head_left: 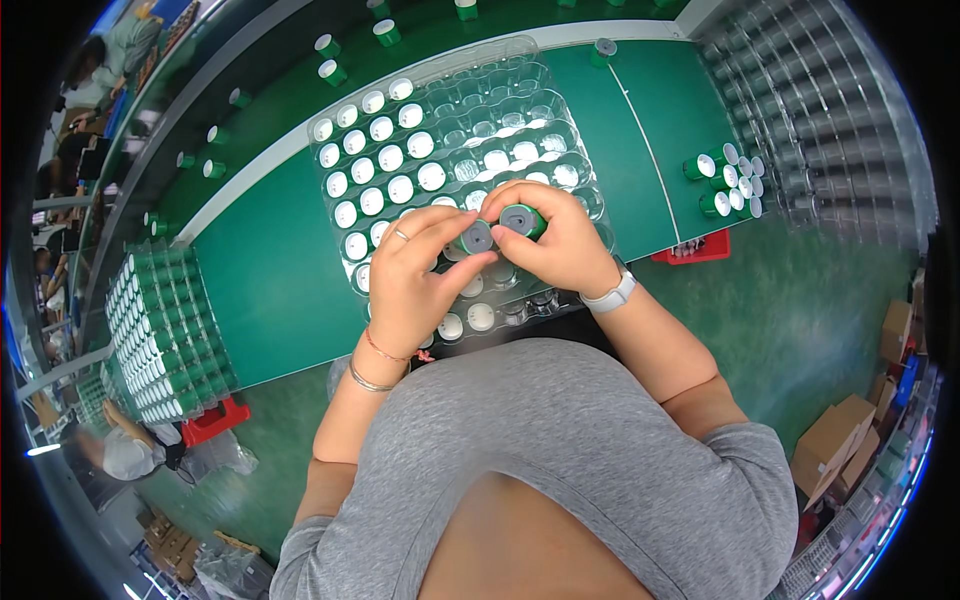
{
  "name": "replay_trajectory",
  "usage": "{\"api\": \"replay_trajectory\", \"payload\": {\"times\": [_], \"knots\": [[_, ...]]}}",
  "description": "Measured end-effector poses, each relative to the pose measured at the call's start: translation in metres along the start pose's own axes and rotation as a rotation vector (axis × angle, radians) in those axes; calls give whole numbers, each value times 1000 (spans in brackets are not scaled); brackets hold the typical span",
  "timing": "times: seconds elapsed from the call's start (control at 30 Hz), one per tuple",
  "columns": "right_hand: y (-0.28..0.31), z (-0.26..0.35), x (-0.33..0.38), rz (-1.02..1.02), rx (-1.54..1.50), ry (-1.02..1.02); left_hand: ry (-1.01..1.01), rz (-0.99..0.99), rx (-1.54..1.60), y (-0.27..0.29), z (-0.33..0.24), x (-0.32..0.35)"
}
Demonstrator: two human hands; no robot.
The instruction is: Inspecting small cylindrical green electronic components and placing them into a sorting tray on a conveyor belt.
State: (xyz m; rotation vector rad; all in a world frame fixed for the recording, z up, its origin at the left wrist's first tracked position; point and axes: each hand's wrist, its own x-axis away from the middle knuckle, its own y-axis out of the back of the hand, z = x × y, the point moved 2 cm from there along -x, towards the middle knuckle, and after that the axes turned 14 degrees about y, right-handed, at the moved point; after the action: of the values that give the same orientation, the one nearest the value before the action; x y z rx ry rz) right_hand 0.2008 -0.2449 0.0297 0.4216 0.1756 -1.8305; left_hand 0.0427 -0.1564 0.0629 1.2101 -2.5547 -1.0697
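- The left hand (410,275) grips a small green cylinder with a grey end (477,238) between thumb and fingers, end face turned up toward the camera
- The right hand (560,238) pinches a second green cylinder (521,219) the same way; the two pieces sit just beside each other, close to touching
- Both are held above the clear plastic tray (540,80) on the green worktop (270,280), over its near middle rows
- The tray's left pockets are filled with white-topped pieces (385,160); most right and far pockets look empty
- Judged step: loading the tray, two pieces in hand and not yet seated
- The next move seems to call for lowering each piece upright into a free pocket near the hands
- A loose cluster of green cylinders (725,180) lies on the worktop to the right, and a full tray (165,330) stands to the left
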Motion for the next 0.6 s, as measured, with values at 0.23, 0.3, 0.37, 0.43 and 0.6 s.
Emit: {"api": "replay_trajectory", "payload": {"times": [0.23, 0.3, 0.37, 0.43, 0.6], "knots": [[2, 0, 1, 3, -85, -39, 53, 19, 80, 2, 3, 0], [1, 1, 0, 6, -86, -33, 86, 33, 100, 4, 3, 0], [0, 1, 0, 9, -87, -28, 92, 30, 94, 5, 3, 1], [-1, 0, 0, 16, -57, -15, 98, 33, 102, 5, 4, 2], [-3, -3, 0, 41, -23, 16, 2, -6, 65, 5, 4, 1]]}}
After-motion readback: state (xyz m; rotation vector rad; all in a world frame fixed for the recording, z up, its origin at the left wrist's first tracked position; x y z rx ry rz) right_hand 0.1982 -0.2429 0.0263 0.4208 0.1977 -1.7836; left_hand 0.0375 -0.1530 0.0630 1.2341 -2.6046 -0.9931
